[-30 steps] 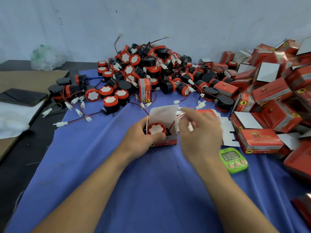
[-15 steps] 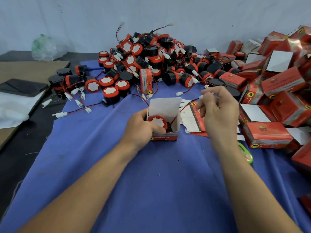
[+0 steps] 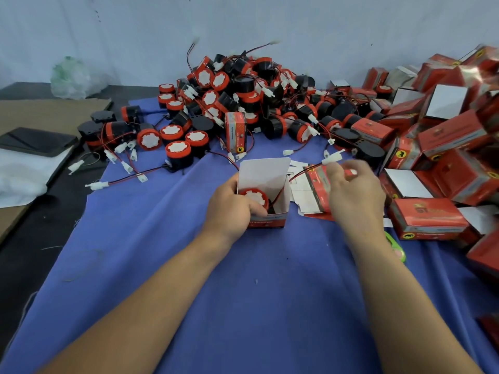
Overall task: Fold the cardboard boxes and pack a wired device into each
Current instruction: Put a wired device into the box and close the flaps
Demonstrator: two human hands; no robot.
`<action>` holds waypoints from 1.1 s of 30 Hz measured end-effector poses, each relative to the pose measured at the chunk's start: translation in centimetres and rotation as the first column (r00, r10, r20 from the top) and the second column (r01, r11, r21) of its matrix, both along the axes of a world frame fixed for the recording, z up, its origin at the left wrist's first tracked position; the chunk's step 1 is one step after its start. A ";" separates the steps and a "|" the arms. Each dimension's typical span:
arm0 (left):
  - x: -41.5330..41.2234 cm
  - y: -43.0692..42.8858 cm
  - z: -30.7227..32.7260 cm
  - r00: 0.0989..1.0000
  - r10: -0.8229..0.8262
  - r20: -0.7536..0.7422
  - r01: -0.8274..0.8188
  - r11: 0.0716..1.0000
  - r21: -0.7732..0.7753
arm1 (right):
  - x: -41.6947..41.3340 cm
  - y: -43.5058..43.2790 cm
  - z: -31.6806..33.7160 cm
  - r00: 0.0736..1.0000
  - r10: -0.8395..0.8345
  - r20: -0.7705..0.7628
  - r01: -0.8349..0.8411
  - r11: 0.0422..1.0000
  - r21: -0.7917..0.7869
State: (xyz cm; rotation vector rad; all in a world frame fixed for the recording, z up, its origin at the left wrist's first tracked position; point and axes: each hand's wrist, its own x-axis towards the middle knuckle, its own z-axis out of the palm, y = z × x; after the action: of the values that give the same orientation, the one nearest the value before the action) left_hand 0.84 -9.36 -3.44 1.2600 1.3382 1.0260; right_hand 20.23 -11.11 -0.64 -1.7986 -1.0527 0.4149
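My left hand (image 3: 229, 209) grips the open box (image 3: 266, 171) standing on the blue cloth (image 3: 243, 292), thumb on the wired device (image 3: 252, 197) seated inside. My right hand (image 3: 353, 193) pinches its wire (image 3: 305, 171) by the white connector (image 3: 332, 158), outside the box.

from the open box (image 3: 266, 171), bare blue cloth (image 3: 167, 265) lies wide toward 6 and 8 o'clock. at 12 o'clock a heap of wired devices (image 3: 243, 98) blocks the way. loose plugs (image 3: 127, 168) trail at 10 o'clock. a wire (image 3: 305, 171) spans from the box to the right hand (image 3: 353, 190) at 2 o'clock. stacked red boxes (image 3: 445, 157) crowd 1 to 4 o'clock.
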 end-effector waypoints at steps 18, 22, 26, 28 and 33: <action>0.4 -0.4 -0.4 0.906 -0.027 -0.422 0.113 0.977 0.180 | -7.7 -3.2 1.4 0.706 0.432 0.561 -0.596 0.790 0.142; 0.1 -0.3 -0.3 0.980 -0.005 -0.201 0.023 0.996 0.084 | -6.4 -2.7 1.0 0.754 0.272 0.597 -0.436 0.888 0.146; -0.2 -0.3 -0.5 0.998 -0.008 -0.063 0.013 0.997 0.071 | -4.8 -2.2 0.9 0.725 0.179 0.665 -0.351 0.927 0.133; -0.2 -0.3 -0.6 0.999 0.005 -0.054 -0.001 0.997 0.076 | -4.9 -2.1 0.9 0.670 0.150 0.727 -0.356 0.924 0.138; -0.1 -0.5 -0.5 0.999 0.013 -0.045 -0.008 0.993 0.114 | -5.8 -2.5 -0.4 0.586 0.373 0.719 -0.406 0.903 -0.137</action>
State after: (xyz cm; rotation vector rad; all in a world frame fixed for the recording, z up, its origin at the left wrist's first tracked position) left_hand 0.73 -9.83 -3.96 1.3699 1.3383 1.0996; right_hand 14.40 -13.56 -1.06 -1.7016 -2.0392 -0.1252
